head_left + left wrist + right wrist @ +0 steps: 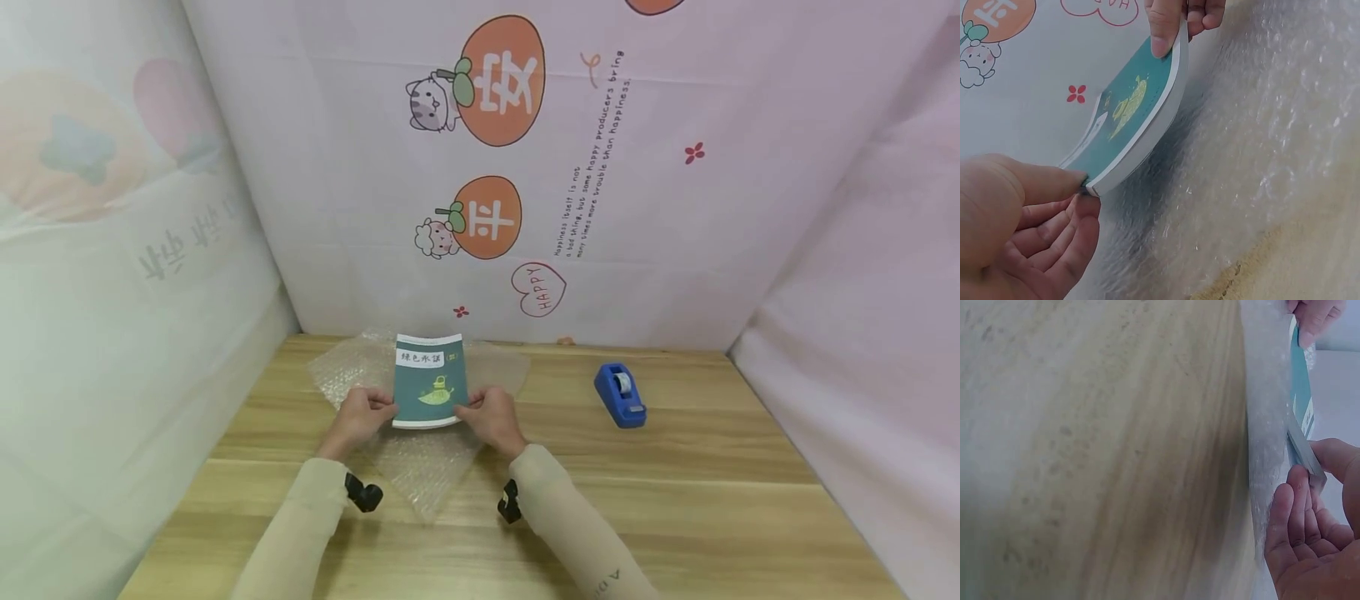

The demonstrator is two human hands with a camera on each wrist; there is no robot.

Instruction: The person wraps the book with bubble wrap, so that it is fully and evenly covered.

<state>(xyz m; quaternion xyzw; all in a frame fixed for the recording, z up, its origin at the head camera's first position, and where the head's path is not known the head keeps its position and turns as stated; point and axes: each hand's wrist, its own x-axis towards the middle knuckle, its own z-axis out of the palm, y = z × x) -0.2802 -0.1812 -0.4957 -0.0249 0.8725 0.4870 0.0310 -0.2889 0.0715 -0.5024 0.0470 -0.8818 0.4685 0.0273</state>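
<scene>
A thin green book (430, 383) with white edges, a white title label and a yellow-green picture on its cover is held above a sheet of bubble wrap (427, 471). My left hand (362, 417) pinches its near left corner, thumb on the cover and fingers beneath. At the near right corner my right hand (492, 418) pinches it the same way. The book (1138, 119) bows downward between the two hands in the left wrist view. In the right wrist view the bubble wrap (1267, 400) lies just under the book and the right hand's fingers.
A blue tape dispenser (621, 396) with a roll of tape stands on the wooden table (675, 517), right of the hands. Printed white cloth (637, 208) hangs behind the table and along both sides.
</scene>
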